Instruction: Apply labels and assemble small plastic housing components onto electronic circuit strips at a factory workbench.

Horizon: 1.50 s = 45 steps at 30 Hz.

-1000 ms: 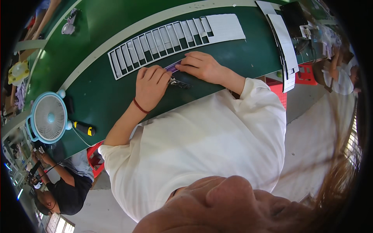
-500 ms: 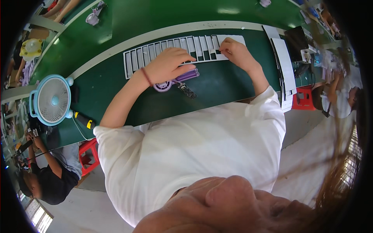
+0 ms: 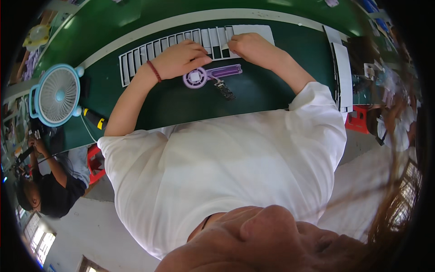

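A white slotted sheet [image 3: 154, 47] with long narrow compartments lies across the far part of the bench; some slots at its right show dark. My right hand [image 3: 251, 47] is pinched at its right end, fingertips on a small white piece [image 3: 225, 46]. Over the sheet's near edge, my left hand [image 3: 181, 59] is loosely curved with its thumb apart, holding nothing that I can see. Just below its fingertips lies a purple plastic housing [image 3: 226, 71] with a round ring end and a white square in the ring. A dark circuit board [image 3: 224, 90] hangs from it by wires.
At the left stand a light-blue fan [image 3: 59, 95] and a black-and-yellow tool [image 3: 95, 119]. Stacked white sheets [image 3: 343, 77] lie at the right edge. A co-worker [image 3: 52, 188] sits at the left; red stools [image 3: 358, 119] stand by the bench.
My view has shifted. My right hand has closed in on the slots at the sheet's right end, where a small white piece now shows at its fingertips. The left hand stays near the housing.
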### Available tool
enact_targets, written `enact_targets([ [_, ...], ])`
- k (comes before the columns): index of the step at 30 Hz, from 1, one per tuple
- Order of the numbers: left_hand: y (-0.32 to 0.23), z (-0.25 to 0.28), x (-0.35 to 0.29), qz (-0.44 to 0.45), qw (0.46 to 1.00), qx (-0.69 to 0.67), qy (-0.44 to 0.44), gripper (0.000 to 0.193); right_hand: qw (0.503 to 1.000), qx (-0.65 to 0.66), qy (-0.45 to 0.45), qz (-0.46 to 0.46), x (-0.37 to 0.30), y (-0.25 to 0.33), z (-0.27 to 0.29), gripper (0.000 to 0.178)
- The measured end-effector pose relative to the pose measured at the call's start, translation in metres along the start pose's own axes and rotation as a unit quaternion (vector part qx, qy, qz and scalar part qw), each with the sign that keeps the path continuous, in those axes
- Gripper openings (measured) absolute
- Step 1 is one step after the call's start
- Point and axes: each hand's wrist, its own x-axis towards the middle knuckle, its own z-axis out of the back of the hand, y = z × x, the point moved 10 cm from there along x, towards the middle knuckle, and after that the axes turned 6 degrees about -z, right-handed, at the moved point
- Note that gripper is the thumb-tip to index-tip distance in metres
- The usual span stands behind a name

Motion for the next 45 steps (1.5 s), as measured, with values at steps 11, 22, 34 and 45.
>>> enact_targets([
  [11,-0.027,-0.009,0.008,-0.063,0.992,-0.042,-0.098,0.035,0.998,0.013,0.034,0.043,0.034,0.034,-0.004,0.009],
  [22,-0.025,-0.013,0.003,-0.025,0.994,-0.075,-0.069,0.044,0.961,0.248,0.004,-0.122,0.031,-0.022,-0.017,0.011],
  [34,-0.086,-0.019,-0.038,-0.076,0.979,0.153,-0.107,0.054,0.806,0.478,-0.170,-0.306,-0.067,0.002,-0.024,0.009],
  [45,-0.099,-0.026,-0.030,0.021,0.974,0.180,-0.138,0.040,0.828,0.407,-0.254,-0.291,-0.061,0.022,-0.003,0.014],
])
